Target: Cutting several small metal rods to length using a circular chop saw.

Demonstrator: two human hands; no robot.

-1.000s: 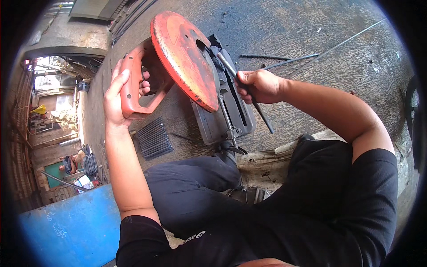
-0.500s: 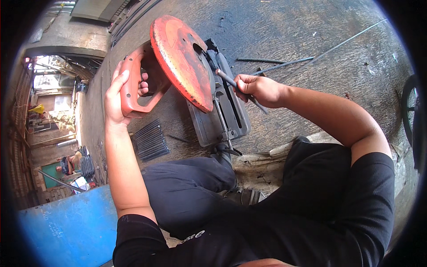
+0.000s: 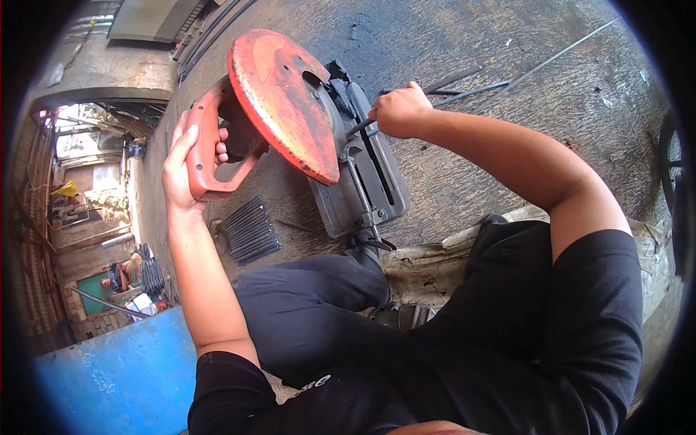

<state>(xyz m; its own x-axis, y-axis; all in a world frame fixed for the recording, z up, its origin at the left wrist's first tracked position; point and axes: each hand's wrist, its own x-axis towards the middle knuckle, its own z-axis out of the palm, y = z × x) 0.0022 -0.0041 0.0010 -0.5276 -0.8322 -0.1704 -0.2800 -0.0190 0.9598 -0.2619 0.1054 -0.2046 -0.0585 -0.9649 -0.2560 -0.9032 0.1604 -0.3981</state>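
My left hand [image 3: 180, 163] is wrapped round the orange loop handle [image 3: 205, 165] of a cut-off saw, whose scuffed orange blade guard [image 3: 279, 109] is tilted up. Below the guard sits the saw's grey base [image 3: 388, 170], with a clamp screw [image 3: 360, 192] along it. In my closed right hand [image 3: 402, 111] is a dark metal rod [image 3: 457, 77]. Its near-left end [image 3: 357, 130] reaches over the base beside the guard, and the other end sticks out past my fist to the right. The guard hides part of the blade and clamp.
A neat row of short dark rods [image 3: 250, 230] lies on the floor left of the base, with a single rod [image 3: 297, 227] beside it. Long thin bars [image 3: 551, 69] lie at the far right. A blue panel [image 3: 119, 373] stands at lower left, and a black wheel [image 3: 668, 163] at the right edge.
My right hand has moved up and left, bringing the rod's end to the saw's base and turning the rod. The saw handle and guard have shifted slightly left in view.
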